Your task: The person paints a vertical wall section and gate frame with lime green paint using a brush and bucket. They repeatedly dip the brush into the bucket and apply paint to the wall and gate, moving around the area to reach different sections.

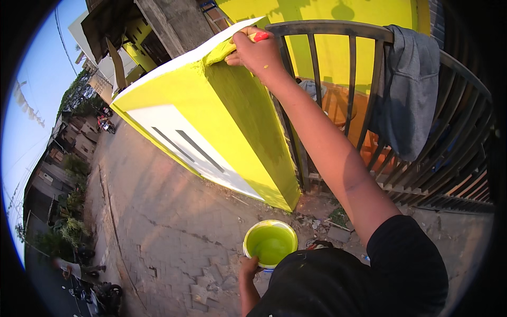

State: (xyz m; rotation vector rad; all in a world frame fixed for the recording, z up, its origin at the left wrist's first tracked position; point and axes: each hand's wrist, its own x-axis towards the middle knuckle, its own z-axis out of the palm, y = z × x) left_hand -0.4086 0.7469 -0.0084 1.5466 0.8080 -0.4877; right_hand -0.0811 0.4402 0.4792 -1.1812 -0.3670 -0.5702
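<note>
My right hand (pixel 257 51) grips a paintbrush (pixel 222 50) whose bristles are coated in yellow-green paint; a red part of its handle shows above my fingers. The bristles touch the top corner of a yellow-green wall (pixel 186 87), just under its white top edge (pixel 170 59). Below at my waist, my left hand (pixel 249 265) holds the rim of a bucket (pixel 246 241) of yellow-green paint (pixel 271 243). The wall's narrow end face (pixel 253 119) looks darker, in shade. A white panel (pixel 186 146) with two dark slots is on its long face.
A dark metal gate (pixel 352 79) stands right beside the wall, with a grey cloth garment (pixel 412 87) hung over it. Rubble (pixel 317 224) lies at the wall's foot on the paved lane (pixel 178 237). A person (pixel 75 269) and a parked motorcycle (pixel 99 297) are at lower left; a motorcycle with rider (pixel 106 125) is farther up.
</note>
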